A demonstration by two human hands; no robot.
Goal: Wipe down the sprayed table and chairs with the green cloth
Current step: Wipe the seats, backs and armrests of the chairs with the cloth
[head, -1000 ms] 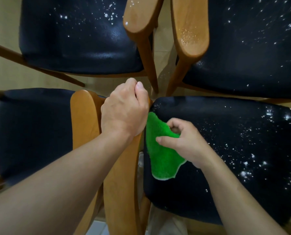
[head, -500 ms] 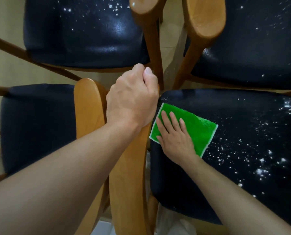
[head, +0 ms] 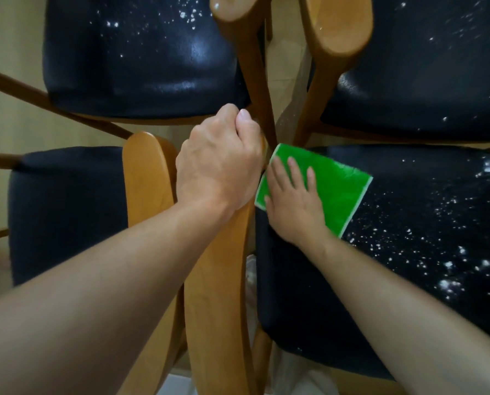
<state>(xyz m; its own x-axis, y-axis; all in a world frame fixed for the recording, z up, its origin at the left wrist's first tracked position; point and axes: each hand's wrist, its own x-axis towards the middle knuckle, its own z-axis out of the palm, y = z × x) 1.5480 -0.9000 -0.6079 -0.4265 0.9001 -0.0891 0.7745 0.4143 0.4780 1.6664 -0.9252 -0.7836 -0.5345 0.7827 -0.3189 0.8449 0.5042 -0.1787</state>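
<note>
Right hand flat on green cloth; left hand fingers around chair backrest.

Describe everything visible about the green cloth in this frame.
The green cloth is a bright green rectangle with a thin pale edge along its right and lower sides; its surface looks slightly textured. It lies spread flat, turned at an angle, on the near-left corner of the dark seat of the near-right chair. The right hand rests on its left part with fingers straight, covering that portion. White spray droplets speckle the seat to the cloth's right. The left hand is beside it, gripping the wooden chair back.
</note>
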